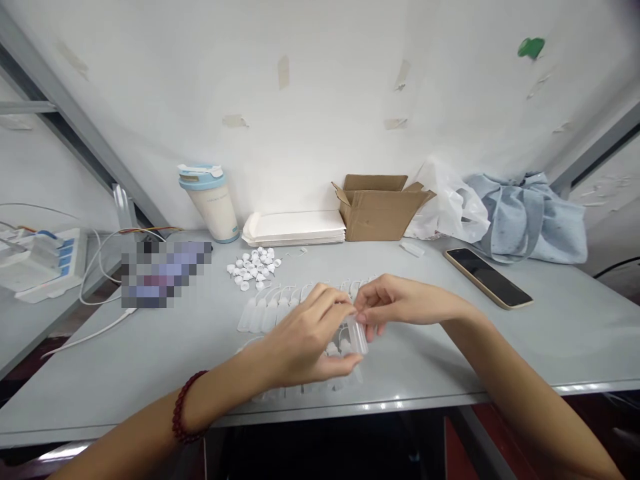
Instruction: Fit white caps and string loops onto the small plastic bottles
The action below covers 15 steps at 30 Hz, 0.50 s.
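A small translucent plastic bottle (357,335) is held between the thumb and fingers of my left hand (313,337), slightly tilted above the table. My right hand (387,303) is closed around its upper end, and those fingers hide the top. Beneath and behind my left hand lie rows of similar small bottles (260,317) with thin white loops at their necks; my hand covers part of them. A loose pile of small white caps (255,265) sits farther back on the left.
Along the wall stand a cup with a blue lid (213,203), a stack of white flat boxes (295,228), an open cardboard box (377,213), a plastic bag (445,203) and a blue cloth bag (535,220). A phone (487,278) lies right; a power strip (55,263) with cables is left.
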{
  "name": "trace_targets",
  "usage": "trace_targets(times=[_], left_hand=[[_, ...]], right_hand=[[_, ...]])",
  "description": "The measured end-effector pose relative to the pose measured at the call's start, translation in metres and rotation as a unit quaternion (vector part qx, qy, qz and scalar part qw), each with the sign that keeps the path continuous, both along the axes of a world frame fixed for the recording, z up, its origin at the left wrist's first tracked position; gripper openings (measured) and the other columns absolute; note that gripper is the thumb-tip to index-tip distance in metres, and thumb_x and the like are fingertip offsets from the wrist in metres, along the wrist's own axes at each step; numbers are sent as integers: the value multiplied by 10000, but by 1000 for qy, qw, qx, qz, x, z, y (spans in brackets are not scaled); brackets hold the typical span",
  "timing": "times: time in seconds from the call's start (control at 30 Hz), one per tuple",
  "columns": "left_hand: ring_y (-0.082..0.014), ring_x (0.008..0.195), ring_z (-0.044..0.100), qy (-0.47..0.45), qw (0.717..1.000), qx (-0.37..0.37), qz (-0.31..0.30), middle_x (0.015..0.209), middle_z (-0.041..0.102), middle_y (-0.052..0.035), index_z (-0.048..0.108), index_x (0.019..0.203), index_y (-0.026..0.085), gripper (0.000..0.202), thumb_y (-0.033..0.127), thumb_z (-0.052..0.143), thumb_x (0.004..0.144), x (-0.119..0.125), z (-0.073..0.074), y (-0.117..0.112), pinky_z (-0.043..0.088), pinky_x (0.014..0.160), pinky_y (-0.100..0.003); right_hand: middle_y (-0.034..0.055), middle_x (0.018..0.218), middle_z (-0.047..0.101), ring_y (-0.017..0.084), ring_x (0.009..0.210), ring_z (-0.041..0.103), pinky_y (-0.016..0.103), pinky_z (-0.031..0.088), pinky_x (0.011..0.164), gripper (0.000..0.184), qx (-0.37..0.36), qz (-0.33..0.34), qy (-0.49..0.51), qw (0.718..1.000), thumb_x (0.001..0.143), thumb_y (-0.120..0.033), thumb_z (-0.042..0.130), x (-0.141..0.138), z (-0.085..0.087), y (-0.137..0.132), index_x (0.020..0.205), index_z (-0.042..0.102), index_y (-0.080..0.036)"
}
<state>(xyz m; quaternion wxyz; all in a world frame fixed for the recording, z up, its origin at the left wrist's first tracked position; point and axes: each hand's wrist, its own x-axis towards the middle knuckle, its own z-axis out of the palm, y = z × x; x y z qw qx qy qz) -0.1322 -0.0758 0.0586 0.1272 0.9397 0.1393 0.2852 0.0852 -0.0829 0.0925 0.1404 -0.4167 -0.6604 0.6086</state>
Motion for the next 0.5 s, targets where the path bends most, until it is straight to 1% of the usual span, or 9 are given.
trace_targets(times=[0.07,0.13,0.2,0.3,0.4,0.5], left_hand=[[-224,920,463,21,999,-23,-21,971,553,-113,543,1019,96,318,255,662,771,3,0,-8,485,785,-344],[-223,915,461,41,998,-42,-33,970,552,-109,540,1031,95,345,274,670,766,6,-1,-14,487,776,-338],[-231,920,464,66,996,-54,-38,977,554,-112,540,1047,95,369,299,674,770,8,-3,-17,488,776,-344],[-243,925,468,105,992,-61,-35,984,558,-119,542,1052,94,388,328,680,775,9,-7,-18,488,775,-359],[-244,933,468,127,989,-67,-27,993,559,-117,544,1042,93,400,360,682,778,10,-11,-17,490,786,-365],[-245,935,471,143,987,-66,-22,992,562,-114,551,1035,94,395,394,659,802,10,-12,-16,491,792,-372]], right_hand=[[48,750,683,141,693,665,268,541,683,221,-3,62,-50,997,865,-316,562,4,4,-2,879,655,-116],[54,738,687,145,702,667,261,537,674,231,3,110,-91,990,880,-288,515,5,6,-3,885,663,-110],[68,743,695,149,708,667,256,531,660,240,12,153,-126,980,882,-247,477,5,6,-3,880,666,-99],[84,740,705,149,681,659,247,517,627,263,27,207,-164,964,873,-207,438,4,1,-1,826,668,-88],[81,710,701,146,656,647,240,495,611,276,41,237,-194,951,865,-205,431,3,-4,1,768,664,-93],[84,707,694,158,661,646,254,488,620,275,30,241,-211,947,855,-242,458,1,-7,2,747,663,-94]])
